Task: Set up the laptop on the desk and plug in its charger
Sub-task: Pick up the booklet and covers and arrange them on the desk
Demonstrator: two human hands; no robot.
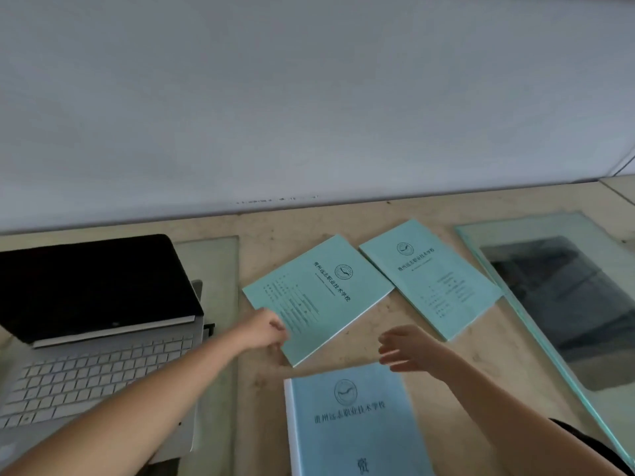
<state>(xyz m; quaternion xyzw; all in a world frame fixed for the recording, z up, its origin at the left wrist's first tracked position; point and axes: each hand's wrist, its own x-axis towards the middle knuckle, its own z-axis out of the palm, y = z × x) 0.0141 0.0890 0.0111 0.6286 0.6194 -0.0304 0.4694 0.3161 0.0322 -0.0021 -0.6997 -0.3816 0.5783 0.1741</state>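
A silver laptop (103, 365) stands open at the left of the desk, its screen dark. My left hand (266, 329) grips the near left corner of a green booklet (319, 293) lying in the middle of the desk. My right hand (409, 348) hovers open, fingers spread, just right of that booklet and above a blue booklet (354, 420). A small dark part (209, 327) juts from the laptop's right side; I cannot tell what it is. No charger is clearly in view.
A second green booklet (433, 276) lies further right. A glass pane (563, 304) covers the desk at the right, another glass pane (216, 269) lies under the laptop. The beige desk (378, 214) ends at a white wall (309, 97) behind.
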